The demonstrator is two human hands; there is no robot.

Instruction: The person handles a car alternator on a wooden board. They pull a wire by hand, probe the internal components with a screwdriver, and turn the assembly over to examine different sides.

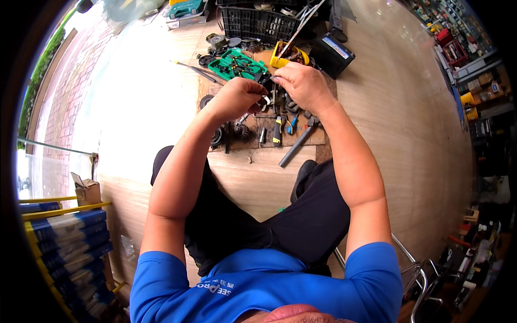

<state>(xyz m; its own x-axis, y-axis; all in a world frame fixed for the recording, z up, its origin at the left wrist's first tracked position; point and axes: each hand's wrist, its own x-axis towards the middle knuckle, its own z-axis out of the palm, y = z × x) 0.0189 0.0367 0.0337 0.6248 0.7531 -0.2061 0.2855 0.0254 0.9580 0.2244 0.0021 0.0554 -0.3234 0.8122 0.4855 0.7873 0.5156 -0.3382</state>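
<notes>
My left hand (238,99) and my right hand (306,87) are close together over a brown cardboard sheet (301,137) on the floor. Both have their fingers closed in a pinch. A small dark piece shows by the right fingertips, too small to name; whatever the left fingers hold is hidden. Below the hands lie yellow-and-black-handled pliers (277,132), a blue-handled tool (292,125), a dark metal cylinder (263,135) and a hammer (295,145) with a grey handle. Greasy toothed parts (240,131) sit under my left wrist. An open green tool case (218,67) lies beyond my left hand.
Past my right hand stands a yellow tray (305,57) of small parts, with a black battery-like box (335,56) beside it. A black plastic crate (250,24) stands behind. Shelves of goods line the right; stacked blue boxes (70,229) stand at left. Metal chair legs (417,280) are lower right.
</notes>
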